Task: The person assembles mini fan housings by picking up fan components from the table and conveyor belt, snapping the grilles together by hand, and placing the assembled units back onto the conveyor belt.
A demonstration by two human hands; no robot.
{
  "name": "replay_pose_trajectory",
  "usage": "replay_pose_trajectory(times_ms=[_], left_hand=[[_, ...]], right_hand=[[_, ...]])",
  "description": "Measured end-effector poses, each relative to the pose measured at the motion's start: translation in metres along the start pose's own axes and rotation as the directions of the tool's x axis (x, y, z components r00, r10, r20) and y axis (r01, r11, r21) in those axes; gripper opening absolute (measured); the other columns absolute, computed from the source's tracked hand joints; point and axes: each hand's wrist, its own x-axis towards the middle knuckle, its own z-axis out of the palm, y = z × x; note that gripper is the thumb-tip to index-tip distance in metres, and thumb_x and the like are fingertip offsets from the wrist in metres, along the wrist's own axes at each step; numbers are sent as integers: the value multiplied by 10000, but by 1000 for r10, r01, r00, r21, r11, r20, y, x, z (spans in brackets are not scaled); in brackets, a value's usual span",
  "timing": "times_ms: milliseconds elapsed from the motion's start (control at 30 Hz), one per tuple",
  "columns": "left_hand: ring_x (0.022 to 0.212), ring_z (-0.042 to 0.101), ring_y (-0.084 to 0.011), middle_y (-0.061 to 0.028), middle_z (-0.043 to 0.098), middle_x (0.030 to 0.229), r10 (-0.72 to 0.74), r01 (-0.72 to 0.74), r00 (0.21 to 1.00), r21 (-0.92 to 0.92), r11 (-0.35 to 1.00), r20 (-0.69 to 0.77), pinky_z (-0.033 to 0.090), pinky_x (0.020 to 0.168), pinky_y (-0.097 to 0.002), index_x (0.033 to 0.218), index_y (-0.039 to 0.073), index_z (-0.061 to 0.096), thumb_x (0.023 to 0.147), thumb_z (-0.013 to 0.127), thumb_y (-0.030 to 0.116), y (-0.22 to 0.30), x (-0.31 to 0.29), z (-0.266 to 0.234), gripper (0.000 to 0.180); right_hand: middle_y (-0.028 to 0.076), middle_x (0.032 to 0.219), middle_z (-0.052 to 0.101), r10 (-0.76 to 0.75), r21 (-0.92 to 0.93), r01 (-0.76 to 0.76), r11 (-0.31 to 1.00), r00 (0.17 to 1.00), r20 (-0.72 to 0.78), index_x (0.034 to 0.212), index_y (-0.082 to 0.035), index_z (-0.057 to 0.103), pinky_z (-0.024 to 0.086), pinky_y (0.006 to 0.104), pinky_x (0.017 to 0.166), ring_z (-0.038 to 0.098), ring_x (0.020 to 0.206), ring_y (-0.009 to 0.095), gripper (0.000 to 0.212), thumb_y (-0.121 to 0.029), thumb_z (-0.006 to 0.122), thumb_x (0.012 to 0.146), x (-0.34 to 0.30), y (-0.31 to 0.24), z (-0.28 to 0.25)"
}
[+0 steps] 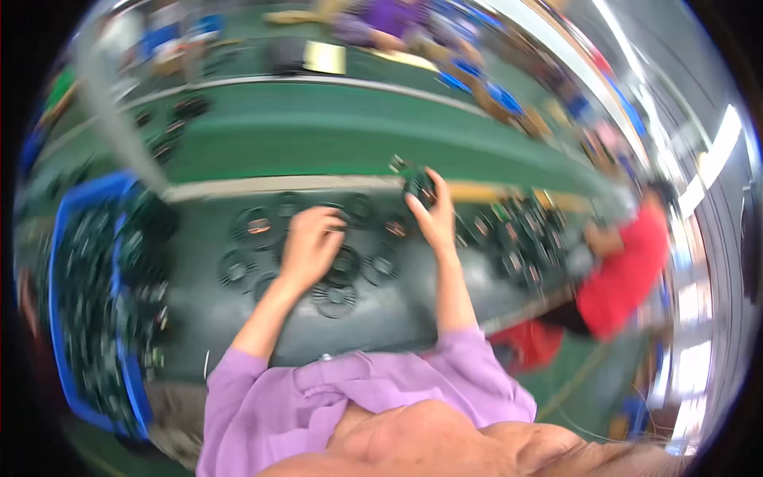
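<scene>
My right hand (435,219) is raised at the far edge of the worktable, its thumb and fingers closed round a dark round part (418,184). A small light-coloured piece shows at that part's upper left. My left hand (311,242) is lower on the table among several loose round black slotted parts (334,300). Its fingers are bent together at the rim of one of them, and what they grip, if anything, is blurred. Some of these parts, such as the round part (258,226), show copper colour in the middle.
A blue crate (60,262) full of dark round parts stands at the left. More parts (517,238) lie heaped on the table's right side. A green conveyor belt (318,131) runs beyond the far edge. A person in red (628,274) sits at the right; another in purple (389,20) works opposite.
</scene>
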Motion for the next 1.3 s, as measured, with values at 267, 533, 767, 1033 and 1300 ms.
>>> replay_pose_trajectory(times_ms=[267, 533, 767, 1033, 1300], left_hand=[[1220, 483, -306, -92, 597, 1194, -17, -11, 978, 136, 991, 208, 342, 1022, -430, 964, 70, 630, 834, 628, 90, -8, -14, 22, 132], [1239, 467, -304, -95, 583, 1224, -46, 4, 964, 157, 988, 263, 327, 1045, -424, 990, 66, 624, 846, 606, 76, -4, -19, 20, 146], [1267, 461, -338, -134, 573, 1268, -84, 43, 962, 157, 987, 262, 378, 1033, -418, 993, 47, 622, 835, 599, 34, 14, -14, 0, 160], [1395, 276, -332, -107, 432, 1410, -178, 3, 881, 372, 928, 438, 190, 1103, -565, 1178, 125, 573, 733, 749, 330, 51, -62, -53, 521], [1387, 282, -307, -95, 389, 1439, -99, -149, 850, 417, 896, 517, 196, 1115, -552, 1255, 175, 555, 697, 743, 465, 34, -102, -59, 656]], right_hand=[[181, 1233, 501, -181, -473, -64, 879, 872, -454, 1255, -11, 496, 404, 387, 990, 483, 1164, 314, 676, -259, 792, 700, -13, 54, -161], [184, 1170, 529, -319, -692, -317, 648, 712, -625, 1189, -22, 519, 370, 436, 974, 474, 1130, 345, 663, -362, 793, 690, -11, 108, -304], [159, 1285, 519, 145, -737, -633, 237, 773, -617, 1200, -229, 636, 418, 548, 951, 444, 1231, 374, 597, -572, 700, 715, 9, 151, -327], [219, 1234, 547, -431, -864, -62, 500, 848, -310, 1126, -74, 628, 408, 452, 951, 520, 1132, 385, 283, -148, 637, 853, 9, 97, -253], [180, 1287, 540, -299, -282, 390, 876, 900, 317, 1219, -61, 577, 376, 424, 1030, 499, 1201, 358, 424, -137, 689, 817, -12, 19, -35]])
